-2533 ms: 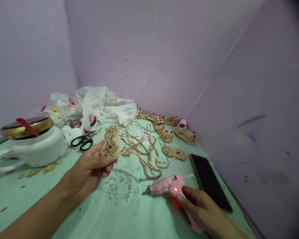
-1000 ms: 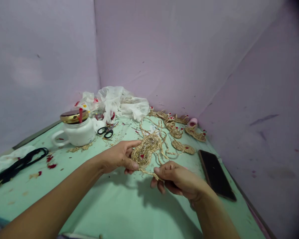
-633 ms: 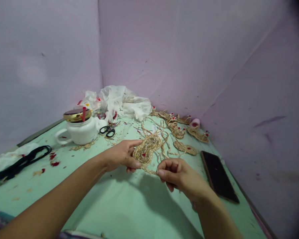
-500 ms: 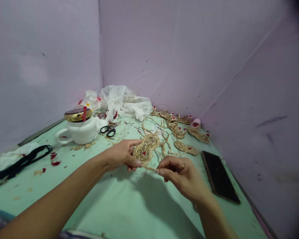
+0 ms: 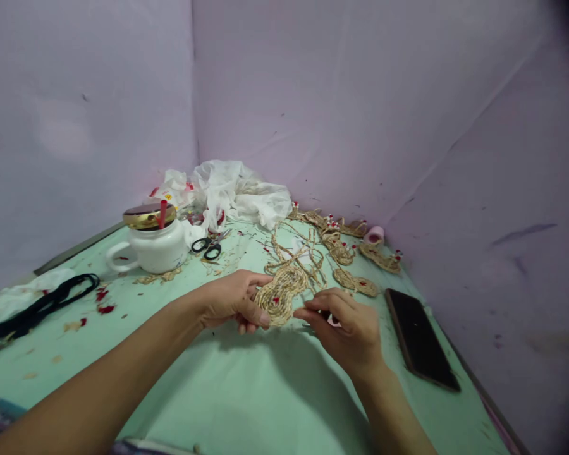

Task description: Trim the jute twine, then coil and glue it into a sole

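Note:
My left hand (image 5: 239,302) grips a small sole-shaped piece of coiled, twisted straw cord (image 5: 284,287) by its near left end, thumb on top and fingers beneath. A red mark shows in the middle of its wider near end. Close to its right edge, my right hand (image 5: 346,322) is closed in a pinch at the cord's working end, which its fingers mostly hide. Something thin and shiny shows under the right fingers; I cannot make out what. Loose straw cords (image 5: 296,249) trail over the table behind the held piece.
Similar straw pieces (image 5: 355,282) lie to the back right, some bearing red and white pins. A phone (image 5: 422,338) lies at right. Black-handled scissors (image 5: 211,246), a white lidded mug (image 5: 156,246), crumpled plastic bags (image 5: 241,193) and black yarn (image 5: 42,306) sit behind and left.
My right hand has come in toward the sole's edge, and the cord stretched between the hands is now drawn along that edge. The sole has turned slightly and lowered.

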Motion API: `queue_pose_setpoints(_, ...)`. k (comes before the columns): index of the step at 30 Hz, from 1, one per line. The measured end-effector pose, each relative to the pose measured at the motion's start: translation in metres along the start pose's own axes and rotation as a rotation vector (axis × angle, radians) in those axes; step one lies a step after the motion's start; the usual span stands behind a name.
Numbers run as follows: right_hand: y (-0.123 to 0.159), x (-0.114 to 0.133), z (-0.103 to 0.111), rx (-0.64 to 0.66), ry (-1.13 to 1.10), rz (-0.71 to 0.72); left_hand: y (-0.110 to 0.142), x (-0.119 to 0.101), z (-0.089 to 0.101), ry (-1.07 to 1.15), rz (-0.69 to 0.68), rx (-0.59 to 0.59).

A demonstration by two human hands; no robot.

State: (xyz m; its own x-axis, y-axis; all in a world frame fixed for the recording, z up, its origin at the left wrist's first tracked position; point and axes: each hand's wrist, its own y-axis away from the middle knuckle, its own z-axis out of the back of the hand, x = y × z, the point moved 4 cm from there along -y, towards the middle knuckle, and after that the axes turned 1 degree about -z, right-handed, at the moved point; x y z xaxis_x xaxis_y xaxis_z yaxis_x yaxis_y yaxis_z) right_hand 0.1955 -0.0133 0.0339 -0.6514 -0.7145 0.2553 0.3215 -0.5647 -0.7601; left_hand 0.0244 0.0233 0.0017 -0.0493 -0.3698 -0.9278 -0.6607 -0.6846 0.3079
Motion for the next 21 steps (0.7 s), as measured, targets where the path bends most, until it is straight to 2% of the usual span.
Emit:
queue_pose_setpoints(8, -0.0024, -0.0036, -0.0043, 0.028, -0.065, -0.052, 0.0006, -0.0025, -0.0014, -0.009, -0.031, 0.047)
queue_pose_setpoints(15, 0.0001, -0.0049, -0.0017, -0.073, 0.017, -0.101, 0.0017, -0.0025, -0.0031, -0.038, -0.037, 0.071)
queue_pose_setpoints(21, 0.0002, -0.0033, -0.0031, -0.073, 0.008, -0.15, 0.0019, -0.0032, -0.0037, -0.048, -0.043, 0.09)
